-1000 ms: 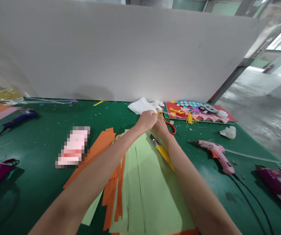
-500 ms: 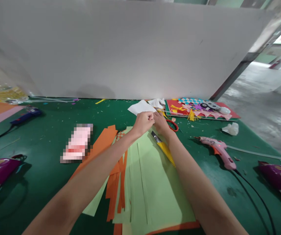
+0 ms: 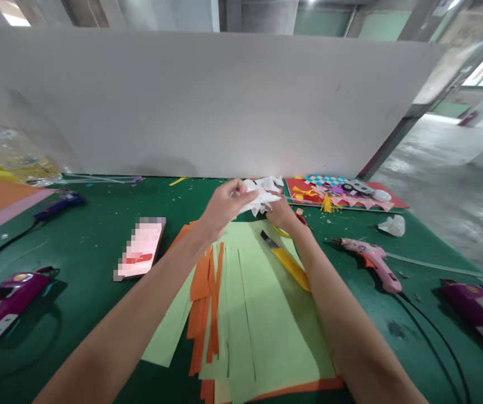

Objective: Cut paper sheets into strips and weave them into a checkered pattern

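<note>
My left hand [image 3: 226, 206] is closed on a crumpled white tissue [image 3: 258, 201], thumb and fingers pinching its left side. My right hand [image 3: 281, 212] is at the tissue's right side, its fingers bent and partly hidden, so its grip is hard to make out. Below the hands lies light green paper [image 3: 275, 320] with long cut lines. A yellow utility knife [image 3: 291, 266] rests on it, beside my right forearm. Scissors with red and yellow handles [image 3: 282, 231] are partly covered by my right hand. Orange strips [image 3: 203, 303] lie left of the green sheet.
A phone [image 3: 142, 249] lies left of my left forearm. At the right are a pink glue gun [image 3: 372, 258] with a cord and a purple power strip [image 3: 477, 308]. A red sheet [image 3: 393, 193] bears paper crafts. A grey board [image 3: 182, 106] stands behind the table.
My left hand has moved left, away from my right hand, and now holds the white tissue lifted between them. The view has tilted slightly upward.
</note>
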### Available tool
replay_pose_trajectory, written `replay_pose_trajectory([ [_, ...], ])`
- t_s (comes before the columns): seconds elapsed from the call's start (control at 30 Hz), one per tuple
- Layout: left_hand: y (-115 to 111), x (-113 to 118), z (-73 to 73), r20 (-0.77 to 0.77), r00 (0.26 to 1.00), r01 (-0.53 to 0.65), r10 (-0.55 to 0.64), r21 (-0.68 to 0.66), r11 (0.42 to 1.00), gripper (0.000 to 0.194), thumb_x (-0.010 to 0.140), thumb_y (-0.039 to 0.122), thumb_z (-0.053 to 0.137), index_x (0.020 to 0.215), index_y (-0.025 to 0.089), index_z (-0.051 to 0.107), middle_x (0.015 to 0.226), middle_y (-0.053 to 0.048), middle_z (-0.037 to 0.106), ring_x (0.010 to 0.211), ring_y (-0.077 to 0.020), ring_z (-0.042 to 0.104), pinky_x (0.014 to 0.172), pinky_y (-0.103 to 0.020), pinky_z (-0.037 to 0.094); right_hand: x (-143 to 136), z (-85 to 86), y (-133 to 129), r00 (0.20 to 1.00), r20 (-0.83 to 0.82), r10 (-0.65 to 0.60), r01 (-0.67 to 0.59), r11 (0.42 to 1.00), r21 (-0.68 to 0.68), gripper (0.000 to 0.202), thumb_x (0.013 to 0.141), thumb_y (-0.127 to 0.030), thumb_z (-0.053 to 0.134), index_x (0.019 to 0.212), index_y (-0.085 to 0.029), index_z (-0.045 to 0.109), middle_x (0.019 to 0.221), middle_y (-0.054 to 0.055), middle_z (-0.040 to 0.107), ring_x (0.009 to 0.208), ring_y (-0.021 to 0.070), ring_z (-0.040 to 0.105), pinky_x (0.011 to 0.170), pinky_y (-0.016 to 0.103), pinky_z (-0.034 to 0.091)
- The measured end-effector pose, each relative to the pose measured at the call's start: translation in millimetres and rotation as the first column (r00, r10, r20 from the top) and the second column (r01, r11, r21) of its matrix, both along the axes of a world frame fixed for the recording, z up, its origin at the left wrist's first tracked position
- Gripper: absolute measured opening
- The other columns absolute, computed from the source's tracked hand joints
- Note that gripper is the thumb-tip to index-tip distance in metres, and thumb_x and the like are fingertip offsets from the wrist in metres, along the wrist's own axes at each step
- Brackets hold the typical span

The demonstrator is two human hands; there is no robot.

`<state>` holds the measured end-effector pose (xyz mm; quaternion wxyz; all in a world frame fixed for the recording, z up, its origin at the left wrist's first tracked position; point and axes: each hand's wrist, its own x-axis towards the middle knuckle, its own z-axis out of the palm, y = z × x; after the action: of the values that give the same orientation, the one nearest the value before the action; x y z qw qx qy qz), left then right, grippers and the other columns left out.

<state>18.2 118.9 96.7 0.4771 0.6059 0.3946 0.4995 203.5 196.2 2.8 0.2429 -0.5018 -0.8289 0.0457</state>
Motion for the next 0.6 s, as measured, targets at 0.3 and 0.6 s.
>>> replay_pose_trajectory([
  [0.3, -59.6, -38.3, -44.2, 0.342, 0.939, 0.147, -0.023, -0.342, 0.928, 0.028, 0.081, 0.031, 0.069, 0.079, 0.020, 0.044, 0.070, 0.006, 0.046, 0.062, -0.0067, 0.047, 0.059, -0.017, 0.040, -23.0, 94.2, -76.3, 0.777, -0.625, 0.076, -0.422, 0.800, -0.426, 0.034, 0.092, -0.043, 0.045, 0.108, -0.021, 0.065, 0.100, 0.009, 0.068, 0.087, 0.0188, 0.065, 0.070, 0.030, 0.053],
  [0.6, -90.8, -42.5, -65.8, 0.414, 0.896, 0.313, -0.160, -0.332, 0.890, 0.020, 0.088, 0.035, 0.061, 0.085, 0.022, 0.046, 0.073, 0.004, 0.050, 0.063, -0.0081, 0.048, 0.060, -0.018, 0.040, -40.8, 43.7, -151.7, 0.497, -0.794, -0.350, -0.593, 0.531, -0.605, 0.032, 0.080, -0.038, 0.066, 0.106, -0.020, 0.062, 0.093, 0.004, 0.065, 0.081, 0.0144, 0.060, 0.072, 0.027, 0.048],
])
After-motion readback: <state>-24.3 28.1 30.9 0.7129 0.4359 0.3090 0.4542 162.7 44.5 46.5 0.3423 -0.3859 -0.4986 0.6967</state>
